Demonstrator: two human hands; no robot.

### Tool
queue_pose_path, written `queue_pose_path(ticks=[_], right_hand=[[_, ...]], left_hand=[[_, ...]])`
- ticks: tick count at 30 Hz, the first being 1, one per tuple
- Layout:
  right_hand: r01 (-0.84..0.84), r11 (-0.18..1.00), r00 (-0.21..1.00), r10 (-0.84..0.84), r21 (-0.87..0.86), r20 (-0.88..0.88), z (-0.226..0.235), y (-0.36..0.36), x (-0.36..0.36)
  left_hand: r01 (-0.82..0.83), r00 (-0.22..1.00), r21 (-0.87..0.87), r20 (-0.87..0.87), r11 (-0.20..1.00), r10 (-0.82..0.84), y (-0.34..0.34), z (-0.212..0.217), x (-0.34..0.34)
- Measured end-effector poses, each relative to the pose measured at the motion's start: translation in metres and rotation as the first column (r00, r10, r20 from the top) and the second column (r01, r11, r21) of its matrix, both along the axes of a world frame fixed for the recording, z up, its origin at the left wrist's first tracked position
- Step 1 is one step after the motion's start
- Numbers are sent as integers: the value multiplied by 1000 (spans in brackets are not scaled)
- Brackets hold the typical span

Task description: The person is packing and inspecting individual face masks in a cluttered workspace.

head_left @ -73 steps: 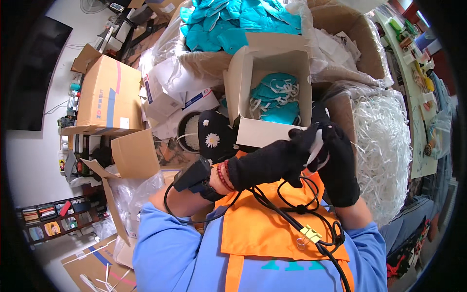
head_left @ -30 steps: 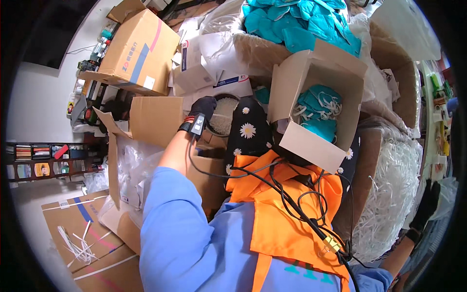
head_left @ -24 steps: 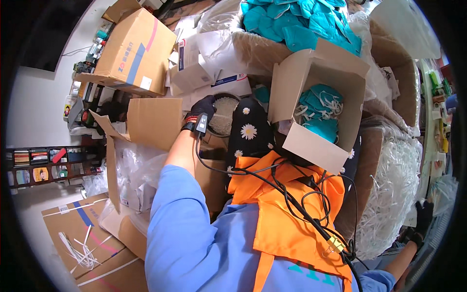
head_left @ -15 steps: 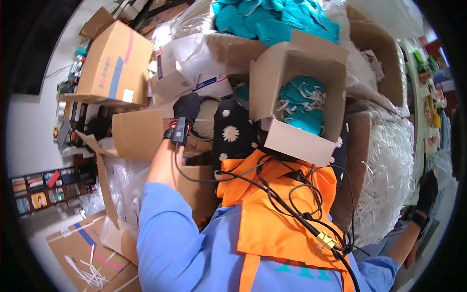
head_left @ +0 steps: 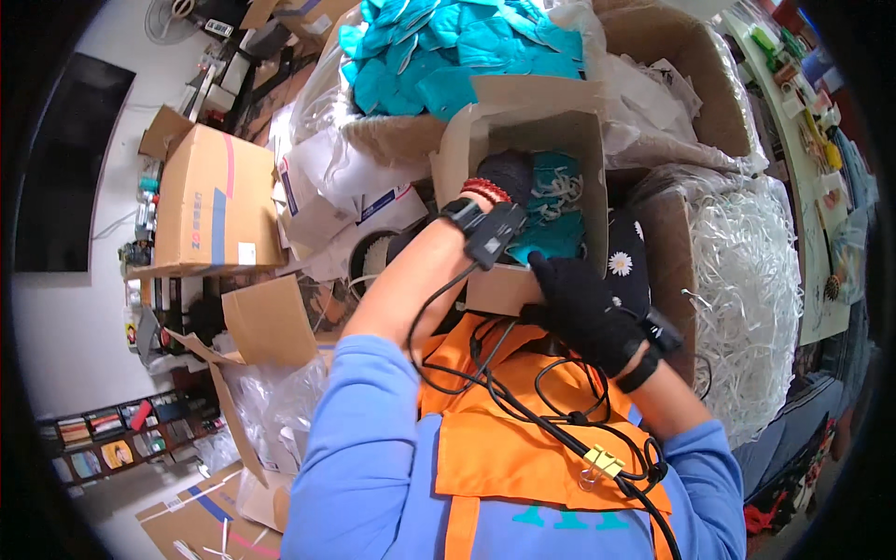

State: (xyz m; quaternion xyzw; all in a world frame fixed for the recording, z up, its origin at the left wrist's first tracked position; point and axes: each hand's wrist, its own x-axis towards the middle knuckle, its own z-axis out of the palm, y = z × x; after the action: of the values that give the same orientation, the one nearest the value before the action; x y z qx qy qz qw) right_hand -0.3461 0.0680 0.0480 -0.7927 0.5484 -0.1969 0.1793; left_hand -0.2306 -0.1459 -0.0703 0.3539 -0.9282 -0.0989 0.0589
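At the centre, a small open cardboard box (head_left: pixel 523 140) holds soft teal masks (head_left: pixel 551 229) with white ear loops. The left hand (head_left: pixel 509 177), in a black knit glove, reaches inside it; its fingers are hidden, so their grip cannot be told. The right hand (head_left: pixel 583 303), also gloved, presses half-curled fingers on the box's lower edge. At three o'clock lies shredded white paper (head_left: pixel 747 280).
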Motion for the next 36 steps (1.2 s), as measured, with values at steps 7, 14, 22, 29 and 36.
queue_pose_path(ticks=[7, 14, 22, 29, 36], right_hand=[[137, 973, 985, -153, 184, 77, -22, 8, -6], [110, 979, 987, -128, 172, 97, -23, 6, -14], [82, 986, 966, -115, 145, 233, -20, 10, -22], [452, 877, 842, -361, -159, 400, 8, 4, -52], [257, 965, 698, -219, 47, 682, 21, -25, -46]], left_hand=[[-102, 972, 11, 212, 995, 97, 4, -33, -31], [-193, 975, 105, 135, 975, 178, 3, -1, -43], [-280, 951, 73, -117, 957, 287, 38, 110, -21], [-237, 909, 358, -247, 903, 336, 74, 147, 30], [-88, 952, 382, -240, 920, 191, 103, 172, 35]])
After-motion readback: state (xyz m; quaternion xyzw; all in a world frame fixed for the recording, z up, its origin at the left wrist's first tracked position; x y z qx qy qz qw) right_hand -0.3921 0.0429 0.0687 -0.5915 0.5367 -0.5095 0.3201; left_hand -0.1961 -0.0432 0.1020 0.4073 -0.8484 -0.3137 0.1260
